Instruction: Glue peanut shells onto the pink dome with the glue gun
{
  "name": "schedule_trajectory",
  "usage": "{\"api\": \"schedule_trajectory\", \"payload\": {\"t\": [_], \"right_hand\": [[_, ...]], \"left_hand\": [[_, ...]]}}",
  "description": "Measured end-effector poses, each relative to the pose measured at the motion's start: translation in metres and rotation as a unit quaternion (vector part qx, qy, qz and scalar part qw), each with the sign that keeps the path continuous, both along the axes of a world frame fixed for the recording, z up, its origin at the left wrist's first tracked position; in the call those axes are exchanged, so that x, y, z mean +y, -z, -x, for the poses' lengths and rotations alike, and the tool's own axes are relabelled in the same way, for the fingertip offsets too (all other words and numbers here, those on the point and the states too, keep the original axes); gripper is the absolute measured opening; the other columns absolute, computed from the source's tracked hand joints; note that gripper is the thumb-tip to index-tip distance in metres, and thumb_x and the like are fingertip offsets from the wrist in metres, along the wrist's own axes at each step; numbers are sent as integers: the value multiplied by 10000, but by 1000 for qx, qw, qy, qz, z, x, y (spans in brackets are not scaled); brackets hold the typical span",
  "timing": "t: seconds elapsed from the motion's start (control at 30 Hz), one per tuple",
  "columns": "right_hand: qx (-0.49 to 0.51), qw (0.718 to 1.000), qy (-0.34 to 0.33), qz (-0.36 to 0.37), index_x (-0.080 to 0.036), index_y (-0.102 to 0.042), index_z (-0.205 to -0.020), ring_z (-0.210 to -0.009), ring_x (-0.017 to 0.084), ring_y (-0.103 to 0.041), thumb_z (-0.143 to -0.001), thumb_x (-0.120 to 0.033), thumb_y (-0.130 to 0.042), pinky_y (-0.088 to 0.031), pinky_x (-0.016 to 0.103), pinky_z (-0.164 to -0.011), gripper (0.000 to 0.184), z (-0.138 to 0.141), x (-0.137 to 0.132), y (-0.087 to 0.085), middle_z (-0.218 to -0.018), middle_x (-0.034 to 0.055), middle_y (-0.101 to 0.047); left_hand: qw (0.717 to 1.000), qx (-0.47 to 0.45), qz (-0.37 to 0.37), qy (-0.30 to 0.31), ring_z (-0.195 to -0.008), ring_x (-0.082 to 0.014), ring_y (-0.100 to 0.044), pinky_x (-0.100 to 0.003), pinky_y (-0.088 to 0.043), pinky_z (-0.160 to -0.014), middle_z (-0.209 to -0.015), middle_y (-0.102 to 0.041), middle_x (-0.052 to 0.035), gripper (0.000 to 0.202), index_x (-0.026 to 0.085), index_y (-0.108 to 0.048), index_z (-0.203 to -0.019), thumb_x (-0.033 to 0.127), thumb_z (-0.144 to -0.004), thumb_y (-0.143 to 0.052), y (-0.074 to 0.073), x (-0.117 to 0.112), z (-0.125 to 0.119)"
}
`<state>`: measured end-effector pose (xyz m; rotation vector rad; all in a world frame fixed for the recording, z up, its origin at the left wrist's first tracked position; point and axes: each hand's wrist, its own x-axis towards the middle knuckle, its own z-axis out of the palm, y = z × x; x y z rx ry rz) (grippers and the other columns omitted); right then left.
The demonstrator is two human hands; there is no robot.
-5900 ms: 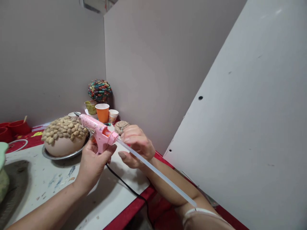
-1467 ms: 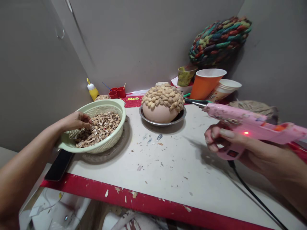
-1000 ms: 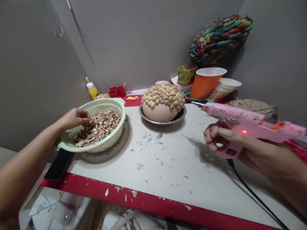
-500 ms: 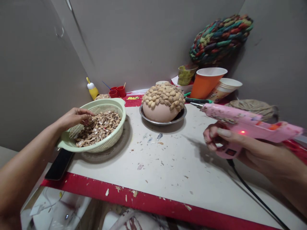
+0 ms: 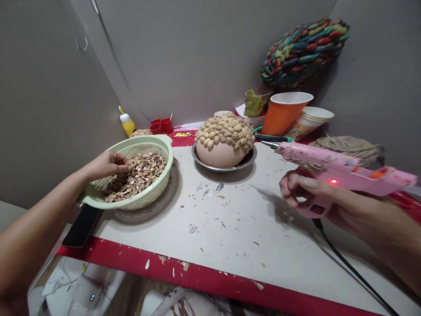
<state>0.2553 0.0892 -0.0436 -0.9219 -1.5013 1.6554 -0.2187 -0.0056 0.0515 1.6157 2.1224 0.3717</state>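
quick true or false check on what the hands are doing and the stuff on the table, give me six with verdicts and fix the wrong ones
1. The right hand holds a pink glue gun. True.
2. The pink glue gun shows no light at all. False: a red light glows on its side.
3. The left hand reaches into a green colander holding shells. True.
4. A round form sits in a metal dish. True.
5. The round form is bumpy all over. False: its lower part is smooth.
6. The green colander stands to the right of the round form. False: it stands to the left.
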Motion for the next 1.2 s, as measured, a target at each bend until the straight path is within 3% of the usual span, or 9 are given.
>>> {"api": "schedule_trajectory", "payload": {"t": [0.1,0.27,0.5,0.7,0.8,0.97,1.2], "right_hand": [[-2,1000,-3,-6,-188,-686,-686,-557,116,-536,-696,-589,-819,-443,177,-463,423,-1,0,2,-654,37,-609],[-7,1000,-4,-7,-187,-688,-684,-557,113,-548,-670,-594,-835,-433,163,-454,433,0,-2,-2,-675,35,-613],[-4,1000,-9,-3,-193,-681,-723,-568,103,-538,-720,-573,-812,-428,153,-463,402,-5,1,5,-710,33,-623],[-16,1000,-9,-14,-198,-686,-744,-596,109,-531,-744,-565,-794,-440,159,-482,382,-6,1,8,-741,38,-630],[-19,1000,-12,-13,-201,-692,-753,-617,115,-542,-762,-557,-785,-472,168,-518,367,-6,1,8,-753,40,-632],[-13,1000,-8,-19,-204,-696,-746,-601,113,-536,-765,-550,-786,-464,163,-504,357,-5,2,9,-721,33,-620],[-18,999,-13,-23,-208,-695,-748,-622,112,-552,-777,-559,-773,-475,154,-526,360,-5,2,7,-744,33,-635]], "left_hand": [[994,90,27,52,-599,-164,-540,-260,-407,-570,-605,-657,-11,421,190,-705,-662,611,-685,-690,3,3,-2],[975,211,27,67,-526,-165,-473,-289,-325,-542,-535,-605,-13,341,210,-677,-616,540,-701,-669,7,11,-10],[979,179,33,95,-611,-178,-560,-273,-393,-619,-656,-700,-11,185,212,-718,-700,359,-681,-608,12,15,-14],[981,187,-21,45,-637,-198,-573,-294,-405,-617,-706,-709,-47,260,184,-730,-820,367,-683,-606,8,12,-1],[986,157,-27,52,-698,-211,-618,-298,-448,-649,-794,-742,-71,340,170,-742,-897,430,-731,-598,6,12,-3],[988,100,16,115,-760,-207,-648,-280,-485,-698,-845,-774,-52,364,192,-767,-874,505,-732,-650,6,14,-17],[985,109,41,129,-666,-197,-600,-286,-433,-626,-739,-729,-42,270,190,-760,-790,428,-697,-673,11,15,-25]]}}
